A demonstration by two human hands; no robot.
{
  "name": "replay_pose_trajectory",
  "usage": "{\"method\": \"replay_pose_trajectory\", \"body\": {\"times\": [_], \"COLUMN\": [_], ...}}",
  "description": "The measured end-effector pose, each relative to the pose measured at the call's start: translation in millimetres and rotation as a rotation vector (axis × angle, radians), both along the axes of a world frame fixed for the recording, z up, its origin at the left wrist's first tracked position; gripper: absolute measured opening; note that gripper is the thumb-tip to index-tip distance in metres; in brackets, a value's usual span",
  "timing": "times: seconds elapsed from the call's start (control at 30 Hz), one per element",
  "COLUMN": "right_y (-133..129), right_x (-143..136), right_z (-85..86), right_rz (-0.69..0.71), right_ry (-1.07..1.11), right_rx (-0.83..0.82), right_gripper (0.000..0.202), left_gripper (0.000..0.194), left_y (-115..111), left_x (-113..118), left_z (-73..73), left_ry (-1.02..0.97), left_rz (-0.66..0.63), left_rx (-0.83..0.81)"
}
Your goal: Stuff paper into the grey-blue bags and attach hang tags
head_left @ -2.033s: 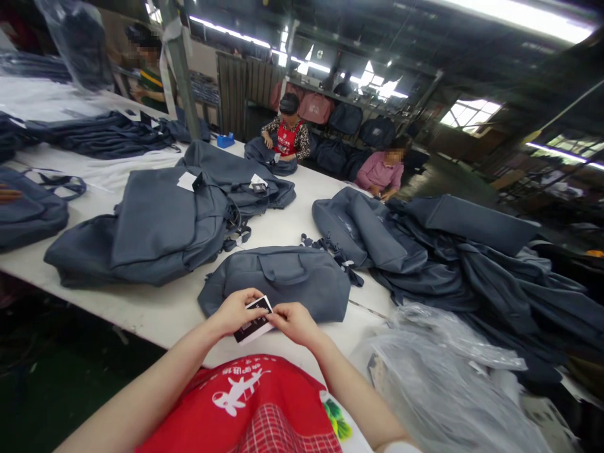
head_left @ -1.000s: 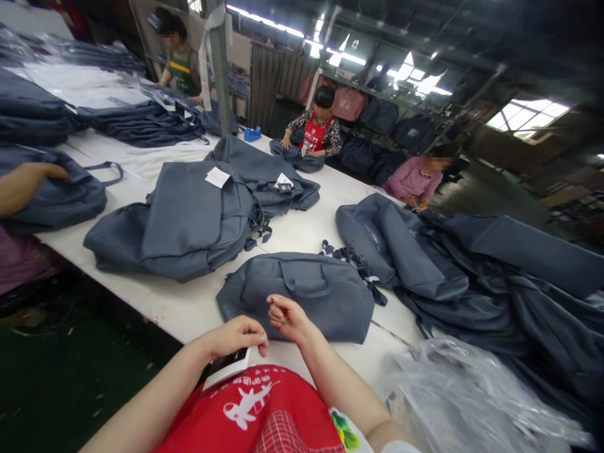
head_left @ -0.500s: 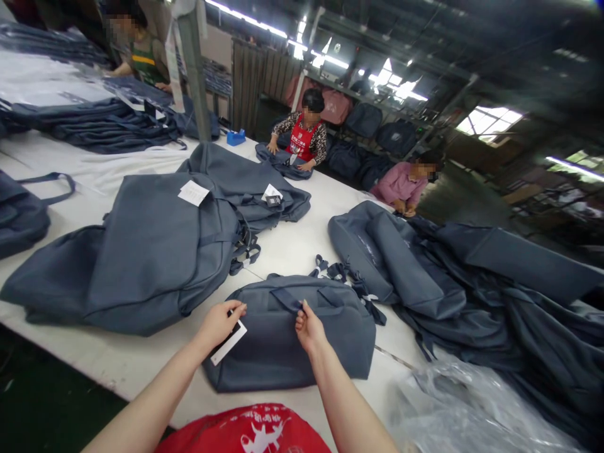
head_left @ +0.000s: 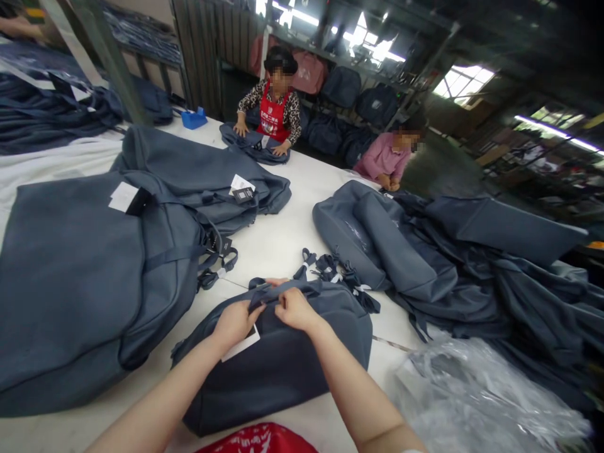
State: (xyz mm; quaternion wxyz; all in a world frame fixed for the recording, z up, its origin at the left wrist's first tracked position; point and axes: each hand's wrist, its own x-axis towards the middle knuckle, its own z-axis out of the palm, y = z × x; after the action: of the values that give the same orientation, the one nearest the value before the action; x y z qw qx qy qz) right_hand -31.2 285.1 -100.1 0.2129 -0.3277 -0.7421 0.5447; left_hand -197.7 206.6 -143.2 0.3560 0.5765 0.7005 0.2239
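A dark blue-grey bag (head_left: 292,362) lies on the white table right in front of me. My left hand (head_left: 238,324) pinches dark fabric at the bag's upper edge, thumb and fingers together. Below its fingers a white tag (head_left: 243,344) sticks out against the bag. Close beside it, my right hand (head_left: 295,308) has its fingers curled over the same upper edge, gripping the cloth; some fingertips are hidden behind the fabric. Just beyond the bag lie several tied dark straps (head_left: 330,267) with white bands.
Large blue-grey bags with tags (head_left: 75,251) fill the left side. More bags (head_left: 406,251) are heaped at right, with clear plastic wrapping (head_left: 476,390) in front. A blue tape dispenser (head_left: 194,118) stands far left. Across the table two people (head_left: 274,113) work.
My hands have come together at the bag's upper edge, the left moving right and the right slightly left and up. The bag's top is now bunched up, and the view has turned right.
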Motion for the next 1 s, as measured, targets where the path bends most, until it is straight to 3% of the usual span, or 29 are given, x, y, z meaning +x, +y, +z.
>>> {"method": "replay_pose_trajectory", "body": {"times": [0.07, 0.13, 0.23, 0.33, 0.57, 0.7, 0.77, 0.83, 0.9, 1.0], "right_y": [9.1, 12.0, 8.2, 0.6, -13.2, -17.6, -19.6, -22.8, -30.6, -59.2], "right_x": [-1.8, -5.0, -7.1, -3.5, 8.0, 15.0, 19.1, 22.9, 26.1, 30.5], "right_z": [-18.5, -37.2, -56.7, -62.9, -53.5, -51.4, -49.8, -42.8, -27.8, 3.7], "right_rz": [0.055, 0.095, 0.009, -0.059, -0.266, -0.397, -0.38, -0.326, -0.21, 0.022], "right_ry": [-0.063, -0.104, -0.07, -0.011, 0.051, 0.434, 0.576, 0.587, 0.469, 0.117], "right_rx": [0.09, 0.051, -0.031, -0.033, -0.104, -0.521, -0.731, -0.811, -0.759, -0.419], "right_gripper": [0.035, 0.023, 0.018, 0.02, 0.021, 0.035, 0.036, 0.028, 0.032, 0.046], "left_gripper": [0.038, 0.037, 0.037, 0.041, 0.046, 0.053, 0.055, 0.048, 0.038, 0.029], "left_y": [2.2, 4.4, 7.1, 8.7, 8.3, 5.8, 4.8, 4.6, 5.3, 6.9], "left_x": [-5.4, -9.8, -12.5, -11.5, -7.5, -4.6, -2.1, 0.4, 2.4, 5.9], "left_z": [-1.3, -1.8, -2.0, -2.6, -7.2, -9.3, -10.1, -10.6, -11.0, -12.6], "left_ry": [-0.051, -0.098, -0.176, -0.209, -0.365, -0.58, -0.62, -0.559, -0.475, -0.44], "left_rz": [0.015, 0.034, 0.033, 0.018, 0.094, 0.183, 0.203, 0.228, 0.273, 0.385], "left_rx": [0.0, -0.015, -0.022, -0.029, -0.117, -0.175, -0.166, -0.127, -0.091, -0.085]}}
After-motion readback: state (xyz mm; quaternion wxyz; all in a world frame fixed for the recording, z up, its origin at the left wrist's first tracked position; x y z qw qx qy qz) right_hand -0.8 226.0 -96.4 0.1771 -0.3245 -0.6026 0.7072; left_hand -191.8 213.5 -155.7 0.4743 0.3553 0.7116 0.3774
